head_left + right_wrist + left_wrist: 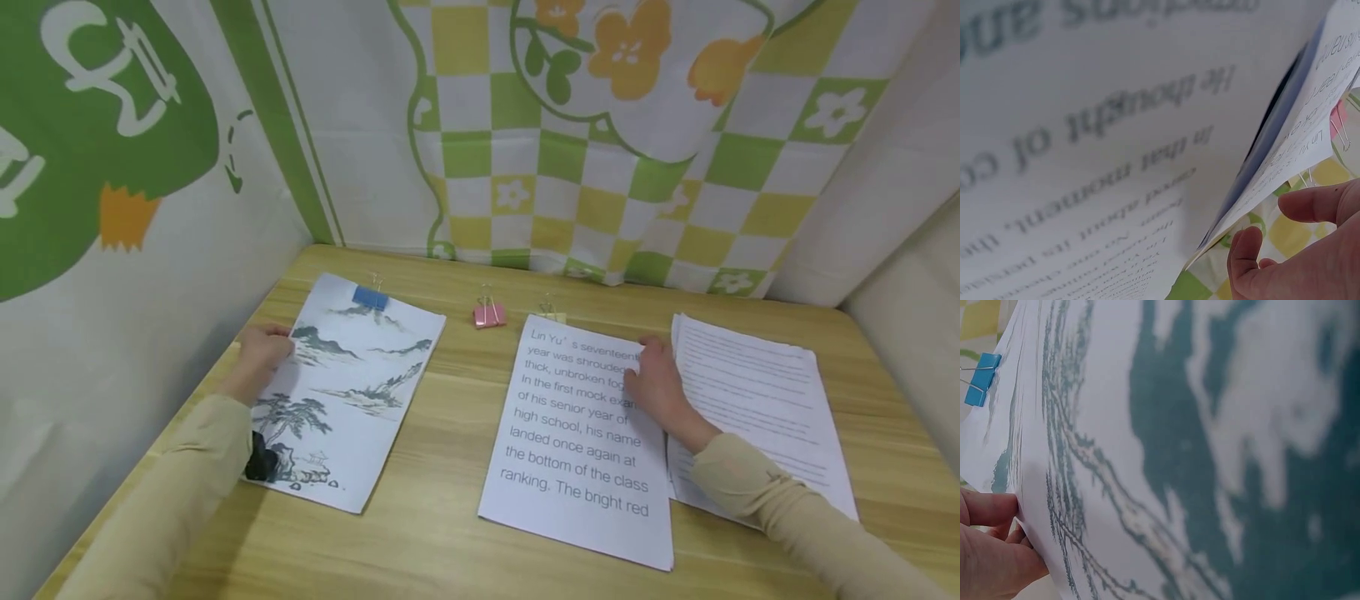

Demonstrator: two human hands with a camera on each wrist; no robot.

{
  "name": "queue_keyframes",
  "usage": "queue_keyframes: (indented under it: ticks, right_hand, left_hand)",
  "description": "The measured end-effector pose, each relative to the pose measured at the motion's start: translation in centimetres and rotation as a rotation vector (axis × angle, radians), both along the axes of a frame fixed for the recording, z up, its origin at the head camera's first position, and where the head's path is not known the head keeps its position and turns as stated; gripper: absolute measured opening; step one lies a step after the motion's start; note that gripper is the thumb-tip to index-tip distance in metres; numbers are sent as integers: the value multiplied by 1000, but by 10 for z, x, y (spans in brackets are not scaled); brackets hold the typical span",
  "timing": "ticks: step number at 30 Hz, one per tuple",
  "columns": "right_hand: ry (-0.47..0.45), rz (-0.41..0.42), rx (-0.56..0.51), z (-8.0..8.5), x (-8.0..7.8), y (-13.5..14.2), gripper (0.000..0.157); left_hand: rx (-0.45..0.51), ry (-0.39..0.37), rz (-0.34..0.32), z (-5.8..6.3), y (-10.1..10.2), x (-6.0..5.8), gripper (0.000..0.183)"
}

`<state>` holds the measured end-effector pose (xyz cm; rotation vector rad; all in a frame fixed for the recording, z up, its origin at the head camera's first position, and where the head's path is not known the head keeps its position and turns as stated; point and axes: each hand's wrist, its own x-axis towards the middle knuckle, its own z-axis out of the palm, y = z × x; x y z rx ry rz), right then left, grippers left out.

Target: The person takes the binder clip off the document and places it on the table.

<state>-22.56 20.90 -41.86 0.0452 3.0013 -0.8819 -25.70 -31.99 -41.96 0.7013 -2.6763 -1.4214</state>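
My left hand [262, 354] pinches the left edge of a stack of landscape prints [390, 367]; in the left wrist view, the thumb and fingers [997, 509] meet at the paper's edge. A blue binder clip [371, 297] sits on the stack's top edge. My right hand [660, 387] is over the right edge of the large-print text sheets [570, 442], near their top corner. In the right wrist view, its thumb and forefinger [1313, 203] stand apart with nothing between them. Small-print sheets [750, 400] lie just right of that hand, partly under the forearm.
A pink binder clip [489, 314] lies on the wooden table [427, 483] between the two stacks. Behind the large-print sheets' top edge, a pale yellow binder clip [553, 317] shows partly. A patterned curtain [570, 183] hangs along the back, with a white cloth wall at the left.
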Motion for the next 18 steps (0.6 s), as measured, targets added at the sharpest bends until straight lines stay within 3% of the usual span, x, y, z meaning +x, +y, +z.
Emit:
queue_keyframes:
  ticks: [7,18]
  right_hand:
    - [32,30,21,-1,2,-7,55]
    - [-16,52,-2,1,1,-23,53]
  left_hand:
    - [54,-64,-32,0,20,9,41]
    - [65,-60,-124,3,42,19,34]
